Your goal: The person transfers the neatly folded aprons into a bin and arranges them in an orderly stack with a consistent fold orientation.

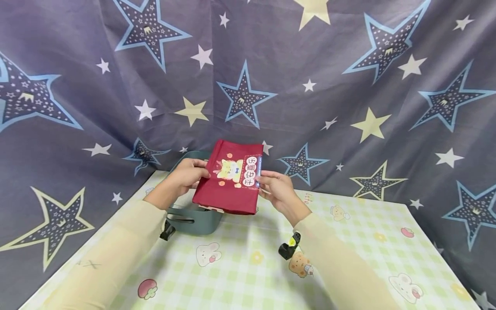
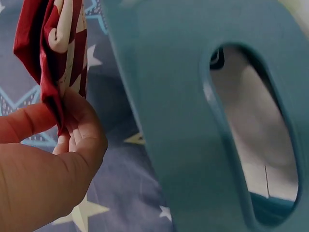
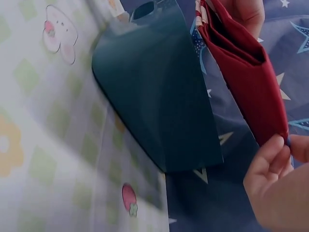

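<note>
A folded red cloth point(image 1: 217, 191) with a yellow cartoon animal and white round lettering patches is held up above the table, tilted. My left hand point(image 1: 187, 177) pinches its left edge between thumb and fingers. At the opposite edge, beside a blue strip, my right hand point(image 1: 280, 190) pinches it too. From the left wrist, the cloth's side point(image 2: 72, 43) shows stacked layers with a red-and-cream patterned part. The right wrist view shows the folds point(image 3: 253, 92) from their end. Below and left of the cloth stands a teal bin point(image 1: 201, 224), partly hidden by it and my left arm.
The bin wall has an oval handle slot point(image 2: 256, 130), with a pale interior behind it. A green-checked tablecloth point(image 1: 240, 280) with cartoon prints covers the table. Star-patterned curtain fabric point(image 1: 321, 86) hangs close behind the table and at its sides.
</note>
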Motion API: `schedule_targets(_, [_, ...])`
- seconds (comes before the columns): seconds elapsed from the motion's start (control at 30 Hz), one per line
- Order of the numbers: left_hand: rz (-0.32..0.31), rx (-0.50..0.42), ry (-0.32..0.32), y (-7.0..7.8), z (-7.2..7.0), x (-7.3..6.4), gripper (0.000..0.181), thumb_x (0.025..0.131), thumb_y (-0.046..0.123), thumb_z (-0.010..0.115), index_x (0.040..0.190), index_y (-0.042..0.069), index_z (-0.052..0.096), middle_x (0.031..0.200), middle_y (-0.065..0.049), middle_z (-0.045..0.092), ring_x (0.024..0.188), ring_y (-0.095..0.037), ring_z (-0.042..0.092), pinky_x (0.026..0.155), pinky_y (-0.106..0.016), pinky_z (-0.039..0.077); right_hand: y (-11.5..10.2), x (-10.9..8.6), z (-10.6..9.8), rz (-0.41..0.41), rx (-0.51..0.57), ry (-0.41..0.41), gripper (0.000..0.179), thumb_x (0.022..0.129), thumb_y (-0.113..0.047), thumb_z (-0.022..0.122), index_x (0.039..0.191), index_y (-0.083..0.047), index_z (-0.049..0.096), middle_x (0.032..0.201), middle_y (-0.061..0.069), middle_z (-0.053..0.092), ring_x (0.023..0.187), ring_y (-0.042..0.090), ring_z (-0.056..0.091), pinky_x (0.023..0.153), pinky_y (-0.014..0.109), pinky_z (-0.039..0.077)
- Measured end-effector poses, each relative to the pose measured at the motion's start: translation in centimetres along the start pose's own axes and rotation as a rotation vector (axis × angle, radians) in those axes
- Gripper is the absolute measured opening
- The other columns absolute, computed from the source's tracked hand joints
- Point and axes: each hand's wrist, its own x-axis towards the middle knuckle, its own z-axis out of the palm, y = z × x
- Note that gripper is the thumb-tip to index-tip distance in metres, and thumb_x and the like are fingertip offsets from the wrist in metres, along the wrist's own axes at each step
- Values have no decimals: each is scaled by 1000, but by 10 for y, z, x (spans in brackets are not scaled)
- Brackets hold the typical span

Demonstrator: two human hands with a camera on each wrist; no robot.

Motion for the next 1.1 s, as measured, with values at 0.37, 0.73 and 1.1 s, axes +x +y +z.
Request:
schedule_targets(0.37, [-8, 17, 45, 4, -29, -2, 49, 98, 2, 55, 146, -3, 48, 132, -23, 56, 91, -20, 67, 76, -37, 62, 1, 7, 40, -13, 5, -37, 27, 95, 2, 66, 122, 2, 65, 96, 10, 65, 75, 15, 62, 66, 25, 54])
schedule_targets(0.73, [-17, 31, 90, 10, -42, 0, 52, 98, 0, 55, 148, -4, 45, 136, -25, 52, 93, -21, 66, 77, -36, 61, 6, 14, 54, -15, 32, -146, 34, 97, 2, 61, 131, 6, 60, 102, 12, 66, 83, 19, 64, 78, 31, 58])
schedule_targets(1.1, [-18, 90, 116, 10, -61, 2, 54, 96, -2, 54, 149, -5, 45, 120, -20, 59, 78, -11, 65, 69, -28, 57, 10, 14, 66, 23, 136, -241, 38, 100, 1, 58, 137, 8, 54, 112, 14, 64, 97, 23, 65, 100, 43, 54])
